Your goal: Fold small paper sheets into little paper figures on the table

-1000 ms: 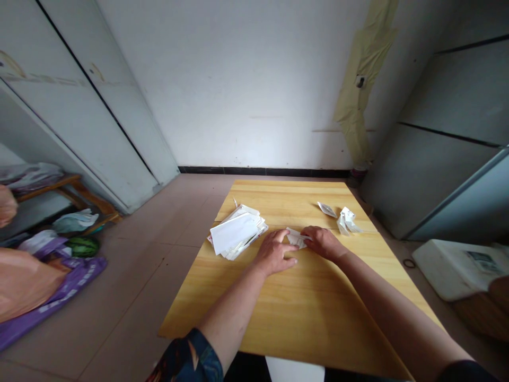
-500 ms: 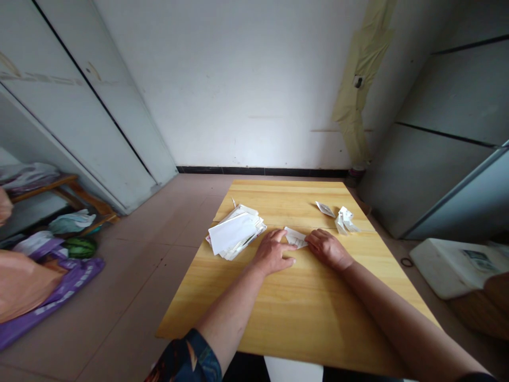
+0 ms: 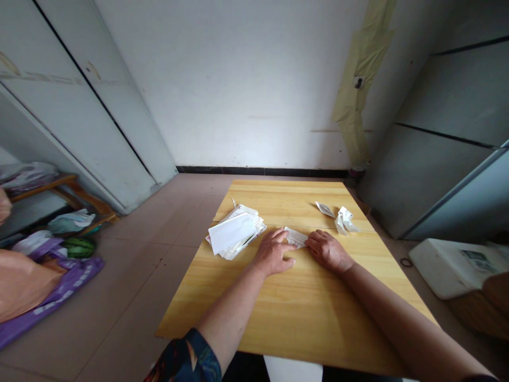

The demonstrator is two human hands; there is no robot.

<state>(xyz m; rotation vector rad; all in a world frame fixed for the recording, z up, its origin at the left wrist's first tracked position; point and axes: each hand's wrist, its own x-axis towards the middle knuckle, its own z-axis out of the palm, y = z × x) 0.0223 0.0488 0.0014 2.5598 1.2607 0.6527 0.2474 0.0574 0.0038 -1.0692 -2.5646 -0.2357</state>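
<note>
A small piece of folded white paper (image 3: 296, 237) lies on the wooden table between my hands. My left hand (image 3: 273, 253) rests at its left end with fingers spread, the fingertips touching the sheet and the thumb out to the side. At the right end, the curled fingers of my right hand (image 3: 326, 249) press together on the paper's corner; the thumb is hidden. To the left of my left hand is a messy stack of paper sheets (image 3: 234, 233). Beyond my right hand sit a folded paper piece (image 3: 325, 209) and a crumpled-looking folded paper (image 3: 344, 220).
The light wooden table (image 3: 302, 313) stands in front of a white wall (image 3: 254, 90). On the floor at right is a white foam box (image 3: 449, 265). A watermelon (image 3: 78, 247) and a purple bag (image 3: 75, 284) lie at left, below a wooden shelf (image 3: 71, 183).
Both hands stay almost in place. The paper between them looks slightly flatter, and the fingers of my right hand have shifted a little at its end.
</note>
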